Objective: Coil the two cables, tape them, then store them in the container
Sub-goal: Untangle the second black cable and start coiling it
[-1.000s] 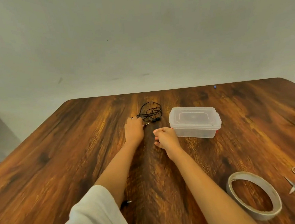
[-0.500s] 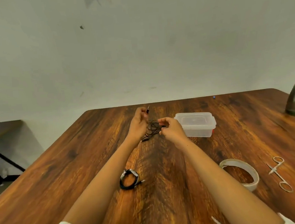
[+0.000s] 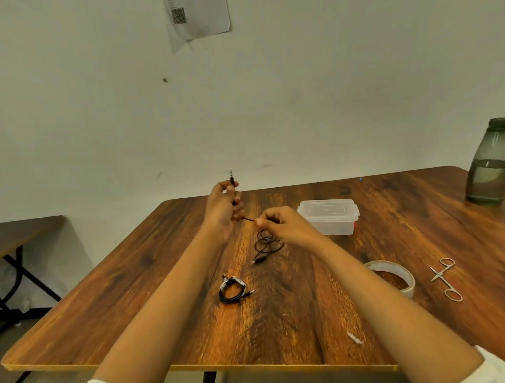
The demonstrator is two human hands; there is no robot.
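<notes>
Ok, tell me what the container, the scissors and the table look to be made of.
Container: clear plastic, slightly milky; the table shows through its walls. Scissors: metal, likely steel; thin, silvery, shiny. Table: wood grain with a satin sheen; the pale strip along its edge hints at laminate over board, though solid wood cannot be ruled out.

A plain workroom or office. Behind the wood-grain table is a bare pale wall bearing a printed QR-code sheet; left of the table stands a second table.
</notes>
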